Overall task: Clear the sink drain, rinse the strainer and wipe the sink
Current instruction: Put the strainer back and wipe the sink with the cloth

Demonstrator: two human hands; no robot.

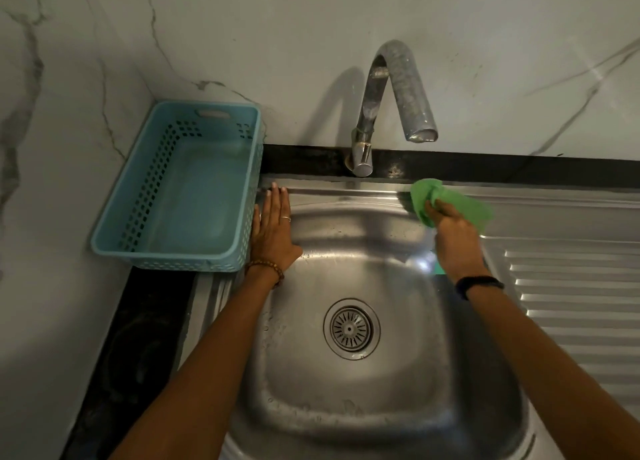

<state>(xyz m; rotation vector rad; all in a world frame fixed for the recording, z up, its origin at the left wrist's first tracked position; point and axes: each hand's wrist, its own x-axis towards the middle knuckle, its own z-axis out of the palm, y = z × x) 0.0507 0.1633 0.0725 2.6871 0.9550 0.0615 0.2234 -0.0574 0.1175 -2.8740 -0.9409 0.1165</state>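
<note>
Walls: pale marble-patterned walls [485, 26] meet in a corner behind the basket, grey veins running across them.
Sink: a stainless steel sink [363, 418] fills the middle, its basin wet with droplets; a ribbed drainboard [571, 303] extends to the right.
Desk: a dark desk [138, 321] shows along the left of the sink and as a black strip behind it.
Basket: a light blue perforated plastic basket [114, 238] sits in the corner, just beside the sink's left rim.
Tap: a curved metal tap [391, 89] rises from the back strip and arches over the basin.
Left hand: the left hand [272, 231] lies flat with straight fingers on the sink's left rim, touching the basket's side; 1 ring and a beaded bracelet [265, 269] are visible.
Right hand: the right hand [453, 238] grips a bunched green cloth [446, 201] at the sink's back-right rim; a dark band [479, 284] circles the wrist.
Strainer: the round metal strainer [350, 328] is seated in the drain at the basin's centre.
</note>
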